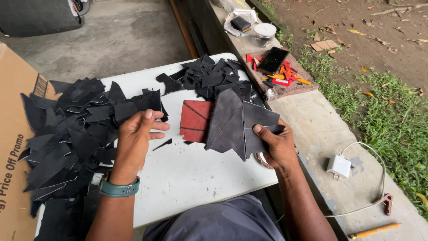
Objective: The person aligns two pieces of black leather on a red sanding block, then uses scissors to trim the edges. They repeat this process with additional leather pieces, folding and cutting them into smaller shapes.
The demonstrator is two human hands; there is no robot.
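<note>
Hands are working over a white table (187, 174) strewn with dark cut pieces. The right hand (278, 145) is gripping a fanned stack of large grey-black pieces (236, 122), thumb pressed on top and fingers curled underneath, holding them just above the table's right edge. The left hand (136, 136) is hovering, loosely curled, over the left-hand heap of black offcuts (76, 134); its fingertips are meeting at the heap's near edge, though whether they are actually pinching a piece is hard to tell from this angle. A teal watch (118, 188) is sitting on that wrist.

Judging by this, the step in hand is gathering matching pieces: the right is collecting, the left is picking. The next move calls for the left fingers to separate one flat piece from the tangle and carry it across to the held stack, aligning edges so the fan does not slip.

Peeking out behind the stack is a red panel (195, 120) with dark lines, and beyond it a second pile of black scraps (209, 76). Further out, a concrete ledge (321, 129) is holding a phone (273, 60), red and orange bits, a white charger (339, 166) and a pencil (373, 230). A cardboard box (13, 134) is flanking the left side.
</note>
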